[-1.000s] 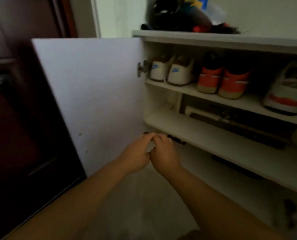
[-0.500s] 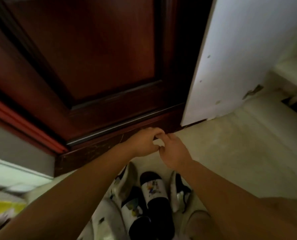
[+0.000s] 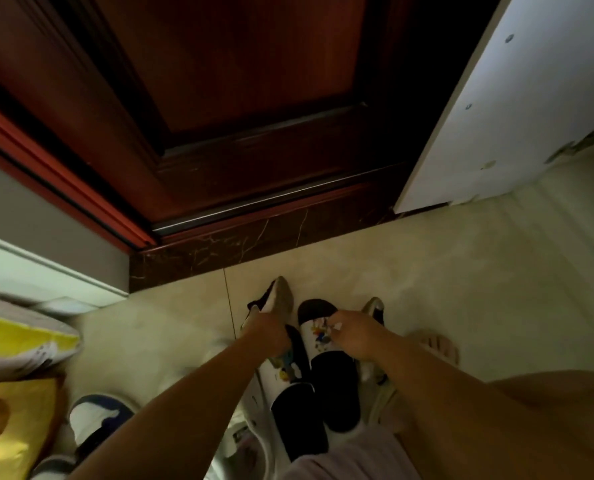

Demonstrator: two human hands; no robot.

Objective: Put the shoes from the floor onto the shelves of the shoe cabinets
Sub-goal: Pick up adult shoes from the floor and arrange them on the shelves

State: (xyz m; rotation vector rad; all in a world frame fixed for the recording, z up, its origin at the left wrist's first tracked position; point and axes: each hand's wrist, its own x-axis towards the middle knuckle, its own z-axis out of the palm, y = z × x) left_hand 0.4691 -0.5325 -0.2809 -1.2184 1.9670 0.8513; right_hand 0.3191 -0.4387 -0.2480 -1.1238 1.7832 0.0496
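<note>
While the black slippers [image 3: 333, 386] are lying side by side on the floor [image 3: 461, 289], toes pointing towards the door [image 3: 236, 81], both hands are reaching down onto their front halves. The right hand [image 3: 356, 336] is pinching the near edge of the white printed strap of the right slipper [image 3: 318, 337], its fingertips curling onto the strap and the rest of the hand hanging over that slipper's outer side. The left hand [image 3: 269, 329] is sitting just beside it, over the toe of the left slipper [image 3: 300, 417], with its fingers curling downward; they are hiding what they are closing on, so I cannot tell whether it is this slipper or the beige sneaker [image 3: 280, 294] leaning against it. A second sneaker [image 3: 375, 306] is peeking out just beyond the right hand. Pale shoes are lying under and beside the slippers, too blurred to make out. A bare foot [image 3: 441, 348] is resting on the floor to the right, and a white and blue shoe [image 3: 98, 414] is lying well apart to the left, near a yellow printed bag [image 3: 21, 337]. Beyond the shoes, a dark marble threshold [image 3: 236, 244] is running below the door, and a white cabinet door [image 3: 513, 116] is standing open at the right
</note>
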